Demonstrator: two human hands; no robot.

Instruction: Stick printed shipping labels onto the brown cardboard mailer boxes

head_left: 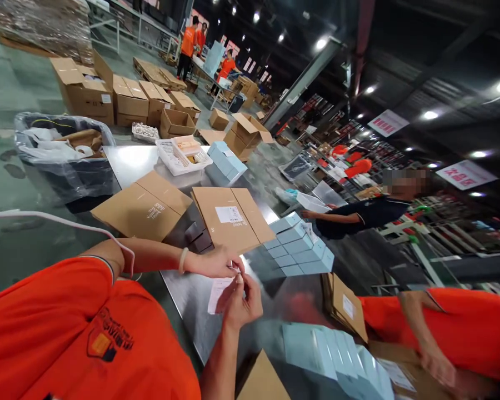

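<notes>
My left hand (216,263), with a pale band at its wrist, is closed in a pinch at the top of a thin pinkish-white paper slip (217,295). Right against it, my right hand (245,300) has its thumb and fingers closed on the same slip near its upper corner. The slip hangs below the fingers over the metal table (187,294). Fingers partly cover the spot where both hands meet. Beyond my hands lies an open cardboard box (233,219) with a white label on its flap and dark small boxes (199,236) inside.
Light blue boxes (300,244) are stacked across the table, with more light blue boxes (333,355) nearer. A white basket (183,155) stands at the far end. A lined bin (66,161) is at left. A co-worker's hand (437,361) rests on cardboard at right.
</notes>
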